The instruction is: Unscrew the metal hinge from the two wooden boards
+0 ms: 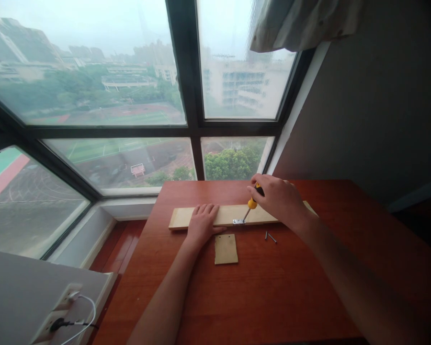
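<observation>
A long pale wooden board point(181, 218) lies across the tabletop. My left hand point(202, 221) is laid over its left part, fingertips near the far edge and thumb along the near edge, holding it down. My right hand point(278, 194) is closed around the yellow and black handle of a screwdriver point(252, 203). The screwdriver slants down, its tip at a small silver metal bracket point(238, 222) on the board's near edge. Whether a screw sits under the tip is too small to tell. The right hand and forearm hide part of the board's right side.
On the reddish-brown wooden table point(215, 302), a small tan rectangular plate point(226, 249) with two holes lies in front of the board. Two loose screws point(271, 237) rest to its right. Windows point(237, 96) stand behind the table. A wall socket point(59, 318) with plugged-in cables is lower left.
</observation>
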Motion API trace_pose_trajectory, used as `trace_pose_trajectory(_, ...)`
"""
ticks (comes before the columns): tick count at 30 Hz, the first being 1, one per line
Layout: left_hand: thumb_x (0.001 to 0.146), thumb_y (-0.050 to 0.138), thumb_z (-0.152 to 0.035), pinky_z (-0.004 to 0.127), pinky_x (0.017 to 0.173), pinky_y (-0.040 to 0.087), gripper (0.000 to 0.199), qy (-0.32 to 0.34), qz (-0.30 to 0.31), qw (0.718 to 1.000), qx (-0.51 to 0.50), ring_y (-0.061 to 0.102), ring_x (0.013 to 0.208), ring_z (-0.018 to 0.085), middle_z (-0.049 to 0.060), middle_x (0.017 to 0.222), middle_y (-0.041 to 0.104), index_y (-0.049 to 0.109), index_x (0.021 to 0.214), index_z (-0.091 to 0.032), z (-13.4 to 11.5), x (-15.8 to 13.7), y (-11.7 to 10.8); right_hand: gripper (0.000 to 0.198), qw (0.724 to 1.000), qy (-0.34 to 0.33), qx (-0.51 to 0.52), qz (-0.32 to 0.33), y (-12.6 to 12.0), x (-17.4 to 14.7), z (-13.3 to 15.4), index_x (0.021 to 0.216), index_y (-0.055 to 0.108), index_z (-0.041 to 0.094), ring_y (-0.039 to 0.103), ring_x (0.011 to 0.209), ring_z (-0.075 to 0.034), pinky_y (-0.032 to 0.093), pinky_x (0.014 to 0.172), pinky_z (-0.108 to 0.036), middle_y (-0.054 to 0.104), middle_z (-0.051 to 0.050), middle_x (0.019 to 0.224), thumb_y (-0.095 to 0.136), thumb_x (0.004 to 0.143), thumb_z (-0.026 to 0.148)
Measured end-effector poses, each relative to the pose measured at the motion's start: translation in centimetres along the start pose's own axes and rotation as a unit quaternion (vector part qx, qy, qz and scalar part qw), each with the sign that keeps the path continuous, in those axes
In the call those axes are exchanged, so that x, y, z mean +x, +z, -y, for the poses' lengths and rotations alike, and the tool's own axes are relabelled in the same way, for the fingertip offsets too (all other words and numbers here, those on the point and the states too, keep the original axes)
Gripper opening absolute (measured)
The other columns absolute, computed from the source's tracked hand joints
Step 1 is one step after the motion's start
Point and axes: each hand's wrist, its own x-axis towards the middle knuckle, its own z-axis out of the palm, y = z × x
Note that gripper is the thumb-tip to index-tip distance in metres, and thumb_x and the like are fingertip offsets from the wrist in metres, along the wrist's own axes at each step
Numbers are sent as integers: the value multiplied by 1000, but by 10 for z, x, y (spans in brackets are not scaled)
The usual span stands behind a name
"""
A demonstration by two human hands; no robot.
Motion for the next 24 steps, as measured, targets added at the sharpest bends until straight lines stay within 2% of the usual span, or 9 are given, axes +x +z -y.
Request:
trace_pose_trajectory(4,78,61,-56,41,102,33,60,1,-2,1000,4,50,115,29,11,125,58,50,127,-24,0,0,2,28,999,-28,45,-11,1,-2,-1,110,56,24,63,80,-20,36,60,-29,68,-4,105,51,83,26)
trace_pose_trajectory(6,78,61,-55,42,102,32,59,-1,-3,1000,6,50,115,29,11,124,58,50,127,-24,0,0,2,28,997,-40,60,-10,1,-4,-1,109,56,24,63,82,-19,37,62,-28,67,-4,107,51,82,25)
trace_pose_trajectory(9,79,61,-54,42,103,31,58,-2,-1,1000,7,50,114,29,11,124,58,50,127,-24,-1,0,2,18,999,-27,38,-7,-1,-3,0,97,60,24,62,76,-19,35,57,-28,69,-3,95,49,87,34)
trace_pose_trajectory(12,80,60,-53,42,102,31,56,-1,-1,1000,9,50,114,29,12,124,59,50,127,-23,-1,0,2,22,1000,-16,15,1,-2,-2,0,90,60,24,61,72,-19,32,55,-28,69,-3,85,46,90,41)
trace_pose_trajectory(15,81,59,-53,41,102,32,56,3,-4,1000,11,51,114,29,12,123,59,50,126,-22,-1,0,2,19,998,-31,47,1,-2,-2,-1,102,58,24,63,79,-19,37,60,-28,69,-3,97,49,86,30)
trace_pose_trajectory(18,80,61,-52,41,101,33,56,3,0,1000,10,51,113,29,12,123,59,51,126,-22,-1,0,2,36,995,-57,86,17,-2,-5,-2,114,54,24,63,87,-20,40,67,-28,67,-5,111,54,78,22)
trace_pose_trajectory(21,78,62,-52,42,101,32,58,-2,2,1000,10,51,113,29,12,123,59,51,127,-23,-1,1,2,34,995,-58,77,23,-3,-6,-1,116,54,25,64,86,-22,40,65,-29,68,-5,108,54,82,29)
trace_pose_trajectory(24,77,63,-54,42,102,32,60,-2,2,1000,9,51,114,30,12,124,59,50,127,-24,-1,0,2,26,999,-33,37,14,-4,-5,1,107,58,25,65,80,-22,38,60,-29,70,-4,96,47,89,41)
